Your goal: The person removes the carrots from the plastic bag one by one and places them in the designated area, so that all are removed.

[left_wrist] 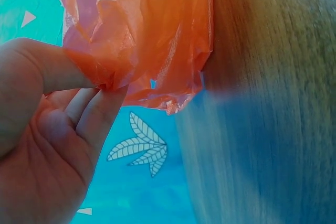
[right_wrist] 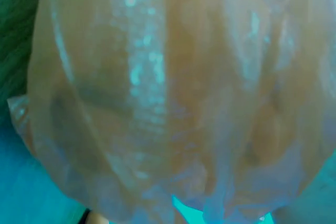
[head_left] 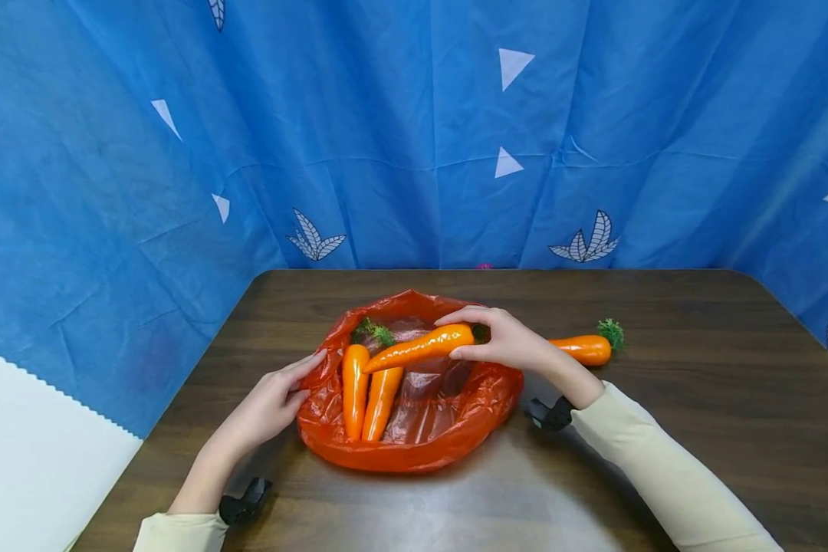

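A red plastic bag [head_left: 414, 458] sits wide open on the table. Two orange carrots lie inside it, the left one [head_left: 355, 391] beside the other [head_left: 383, 402], with green tops [head_left: 376, 331] near the bag's far side. My left hand [head_left: 271, 402] pinches the bag's left rim between thumb and fingers, as the left wrist view also shows. Over the bag, my right hand [head_left: 500, 337] grips a third carrot [head_left: 421, 349] by its thick end; its tip points left above the carrots inside. The bag's translucent wall [right_wrist: 173, 87] fills the right wrist view and hides that hand.
Another carrot [head_left: 586, 349] with a green top lies on the wooden table [head_left: 697, 399], right of the bag and partly behind my right forearm. A blue curtain [head_left: 400, 138] with leaf and triangle prints hangs behind the table. A white cloth [head_left: 27, 460] is at the left.
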Tool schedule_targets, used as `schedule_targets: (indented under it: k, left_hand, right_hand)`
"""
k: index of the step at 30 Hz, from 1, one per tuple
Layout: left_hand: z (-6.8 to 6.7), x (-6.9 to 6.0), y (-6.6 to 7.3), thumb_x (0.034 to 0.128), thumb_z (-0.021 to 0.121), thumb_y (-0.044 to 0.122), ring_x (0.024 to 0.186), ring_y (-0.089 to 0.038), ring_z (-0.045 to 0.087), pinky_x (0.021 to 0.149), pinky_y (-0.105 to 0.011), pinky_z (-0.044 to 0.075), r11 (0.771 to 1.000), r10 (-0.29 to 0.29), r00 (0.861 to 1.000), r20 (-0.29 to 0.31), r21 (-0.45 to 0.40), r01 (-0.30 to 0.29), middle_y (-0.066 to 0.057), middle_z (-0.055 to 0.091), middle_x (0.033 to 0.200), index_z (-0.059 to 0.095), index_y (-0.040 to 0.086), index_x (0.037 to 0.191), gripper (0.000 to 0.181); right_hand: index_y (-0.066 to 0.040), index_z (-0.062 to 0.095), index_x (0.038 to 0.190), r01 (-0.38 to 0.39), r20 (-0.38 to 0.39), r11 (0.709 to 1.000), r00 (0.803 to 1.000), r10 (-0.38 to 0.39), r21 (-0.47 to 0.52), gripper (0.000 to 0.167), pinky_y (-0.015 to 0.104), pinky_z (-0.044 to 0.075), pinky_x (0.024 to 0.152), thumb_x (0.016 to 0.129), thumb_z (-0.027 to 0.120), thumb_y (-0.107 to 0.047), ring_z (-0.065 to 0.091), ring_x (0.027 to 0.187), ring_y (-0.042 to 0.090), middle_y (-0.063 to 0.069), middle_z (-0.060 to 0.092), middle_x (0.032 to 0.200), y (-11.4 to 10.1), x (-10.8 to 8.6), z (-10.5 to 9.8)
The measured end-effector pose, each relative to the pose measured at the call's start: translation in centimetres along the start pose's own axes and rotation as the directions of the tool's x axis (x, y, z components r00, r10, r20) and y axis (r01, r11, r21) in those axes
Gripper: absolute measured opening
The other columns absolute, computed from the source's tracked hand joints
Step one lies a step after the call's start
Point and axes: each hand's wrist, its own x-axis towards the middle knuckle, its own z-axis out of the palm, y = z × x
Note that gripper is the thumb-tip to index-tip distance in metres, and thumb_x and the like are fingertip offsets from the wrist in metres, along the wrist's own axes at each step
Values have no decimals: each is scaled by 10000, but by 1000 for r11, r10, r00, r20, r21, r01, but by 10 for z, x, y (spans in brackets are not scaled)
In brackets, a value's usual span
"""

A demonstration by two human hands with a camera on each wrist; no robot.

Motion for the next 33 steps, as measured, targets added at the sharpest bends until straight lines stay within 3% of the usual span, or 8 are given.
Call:
schedule_targets:
  k: [9,17,20,24,27,31,33]
  left_hand:
    - [-1,0,0,807,627,-142,1174,-349,492,854,-410,478,1000,-20,1000,14,2,20,-215,436,1369,426,6,1392,636]
    - [-2,-1,-1,807,627,-140,1149,-340,514,848,-406,485,1000,-20,1000,14,2,20,-214,440,1366,421,9,1396,641]
    - [-2,-1,-1,804,629,-144,1151,-352,510,845,-413,485,1000,-10,1000,14,7,10,-224,443,1360,424,4,1393,641]
    - [-3,-2,-2,798,633,-147,1166,-366,494,849,-424,480,1000,4,1000,9,24,-4,-238,448,1349,436,-9,1381,630]
    - [-4,-1,-2,795,633,-149,1172,-371,487,861,-436,470,1000,8,1000,5,28,-9,-238,450,1347,441,-11,1377,628]
    - [-4,-1,-2,802,627,-145,1176,-369,484,867,-438,464,1000,-2,1000,11,19,1,-233,445,1353,439,-12,1378,620]
    - [-4,0,-2,807,626,-138,1178,-364,484,869,-432,463,1000,-13,1000,17,13,13,-225,442,1360,435,-7,1382,619]
  right_hand:
    - [-138,599,1254,-24,-33,988,999,30,151,436,352,529,783,840,718,-207,552,959,206,-21,578,1195,-8,0,1]
    - [-136,609,1244,-50,-80,985,995,64,163,424,348,533,776,834,721,-143,545,965,219,6,569,1179,-12,-4,-1]
    - [-91,597,1255,-53,-112,986,991,71,160,432,352,531,781,837,706,-82,533,984,235,34,556,1196,-12,-7,-5]
    - [-13,579,1248,-53,-146,984,986,78,172,425,359,529,784,837,688,-30,525,981,261,81,543,1198,-29,-15,-13]
    - [-45,590,1244,-44,-171,985,982,73,170,411,363,520,796,845,690,-62,517,978,245,62,548,1185,-26,-20,-18]
    - [-131,604,1248,-45,-202,987,976,76,155,409,409,447,895,850,697,-115,495,1033,211,14,555,1197,-4,-29,-25]
    - [-120,595,1257,-57,-213,986,973,90,157,413,422,412,924,855,690,-114,483,1059,212,21,553,1215,-1,-36,-29]
